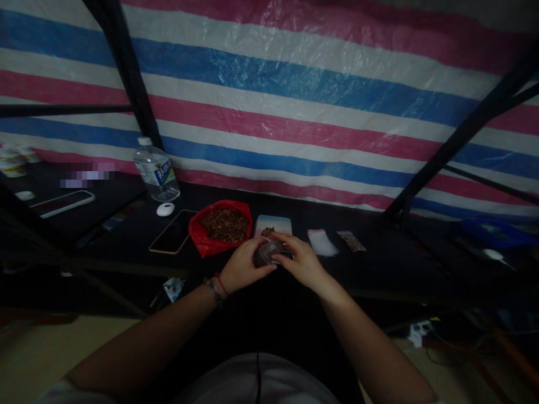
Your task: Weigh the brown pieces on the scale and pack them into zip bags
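My left hand (pixel 243 266) and my right hand (pixel 304 261) meet in front of me, fingers closed around the two sides of a small clear plastic packet (pixel 265 255). It looks dark inside; whether it is a soft bag or a stiff cup I cannot tell. Just beyond my fingers lies a small light-coloured flat tray or scale (pixel 283 223), with a little heap of brown bits (pixel 268 230) on it. To the left, an open red plastic bag (pixel 197 238) holds many brown seed-like pieces (pixel 225 223). Right of my right hand are thin clear bags (pixel 322 243) and a small filled zip bag (pixel 351 241).
A phone (pixel 170 234), a white rounded case (pixel 165 209) and a clear plastic bottle (pixel 156 171) stand left on the black table. Another phone (pixel 63 203) lies farther left. Black metal posts (pixel 132 78) rise before a striped sheet (pixel 273 112). A blue item (pixel 497 233) sits far right.
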Demonstrator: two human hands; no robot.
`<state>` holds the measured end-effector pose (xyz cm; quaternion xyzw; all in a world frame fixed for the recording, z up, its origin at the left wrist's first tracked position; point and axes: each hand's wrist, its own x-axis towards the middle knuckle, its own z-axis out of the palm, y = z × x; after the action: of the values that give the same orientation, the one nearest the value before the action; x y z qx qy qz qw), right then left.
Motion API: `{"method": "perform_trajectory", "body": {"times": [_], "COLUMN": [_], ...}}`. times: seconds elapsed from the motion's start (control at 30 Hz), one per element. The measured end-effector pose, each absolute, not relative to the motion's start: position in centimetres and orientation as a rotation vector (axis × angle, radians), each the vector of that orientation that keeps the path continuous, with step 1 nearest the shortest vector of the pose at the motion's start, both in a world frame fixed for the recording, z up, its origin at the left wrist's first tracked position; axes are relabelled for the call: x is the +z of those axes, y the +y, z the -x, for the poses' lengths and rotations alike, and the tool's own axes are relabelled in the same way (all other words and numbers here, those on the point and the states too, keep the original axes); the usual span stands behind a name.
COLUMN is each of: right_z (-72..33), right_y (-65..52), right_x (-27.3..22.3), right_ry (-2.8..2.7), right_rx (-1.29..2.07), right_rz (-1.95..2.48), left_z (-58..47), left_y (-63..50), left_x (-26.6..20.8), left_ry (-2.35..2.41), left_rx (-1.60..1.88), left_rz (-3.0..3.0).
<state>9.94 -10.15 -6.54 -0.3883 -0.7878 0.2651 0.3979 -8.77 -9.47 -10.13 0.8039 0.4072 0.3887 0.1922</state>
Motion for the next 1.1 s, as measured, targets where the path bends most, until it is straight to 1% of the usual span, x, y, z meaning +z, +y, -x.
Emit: {"method": "perform_trajectory", "body": {"times": [0.13, 0.3, 0.5, 0.6, 0.73, 0.87, 0.97, 1.1], "right_z": [-9.8, -10.3, -11.1, -12.5, -15.3, -17.0, -17.2, -16.3], "right_y": [-11.0, -10.9, -10.3, -8.1, -3.6, -0.9, -0.7, -1.2], "right_x": [-5.7, -5.3, -5.6, -6.9, -9.8, -12.3, -12.6, -10.5], "right_ry": [-2.06, -2.043, -2.17, -2.068, -1.78, -1.906, -2.01, -2.034], "right_rx": [0.562, 0.547, 0.474, 0.429, 0.266, 0.108, 0.028, -0.02], "right_rz": [0.908, 0.917, 0.928, 1.062, 1.468, 1.758, 1.809, 1.678], "left_z": [8.5, 8.6, 9.1, 9.7, 10.7, 11.5, 11.9, 12.5], "left_y": [-10.0, -10.1, -8.9, -8.0, -7.2, -7.1, -6.7, -5.4], "left_x": [-9.8, -9.1, -9.9, -10.6, -10.4, -9.4, -9.1, -10.0], "left_ry": [1.066, 1.075, 1.105, 1.132, 1.157, 1.184, 1.226, 1.283], "left_rx": [1.116, 1.193, 1.2, 1.239, 1.35, 1.482, 1.536, 1.533], "left_rz": [-2.151, -2.042, -1.978, -1.937, -1.83, -1.827, -1.805, -1.792]}}
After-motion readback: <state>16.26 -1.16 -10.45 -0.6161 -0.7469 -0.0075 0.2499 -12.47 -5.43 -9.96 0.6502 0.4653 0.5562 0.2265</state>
